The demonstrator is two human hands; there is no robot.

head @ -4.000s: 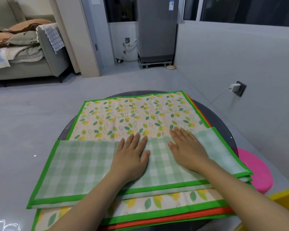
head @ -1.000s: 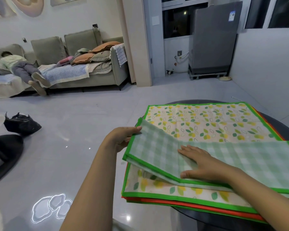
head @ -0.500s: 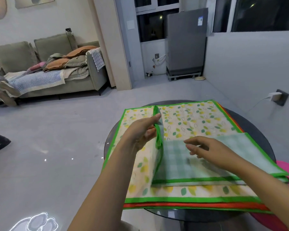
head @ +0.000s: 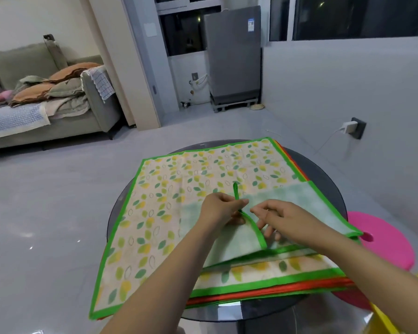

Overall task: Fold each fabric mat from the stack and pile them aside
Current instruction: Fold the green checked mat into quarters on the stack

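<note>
Nearest the camera, the near edge of the stack of mats (head: 263,289) overhangs the round glass table (head: 323,184), with green and orange borders showing in layers. On top of the stack, toward its right side, lies the green checked mat (head: 299,206), already doubled once along its length and now being folded across.

The left hand (head: 219,209) pinches the mat's green border between thumb and fingers, carrying the left end over toward the right; the border stands up in a loop above the knuckles. The right hand (head: 281,219) is just beside it, fingers curled and half open. Whether it grips any fabric cannot be told, because the picture is blurred there.

The risk is a crooked fold. If the raised end comes down out of line with the far-right edge, the borders will not match and the piled mat will sit lopsided. The thin cloth could also slip from a light pinch, or drag the leaf-print mat (head: 169,203) beneath it out of square on the stack, since much of the stack already hangs beyond the table rim.

Compared with half a second earlier, the left hand has carried the end further right across the stack, and the two hands have closed up until they almost touch. Beyond the table, the pink stool (head: 384,239) sits to the right, and the sofa (head: 58,107) stands well apart at far left.
</note>
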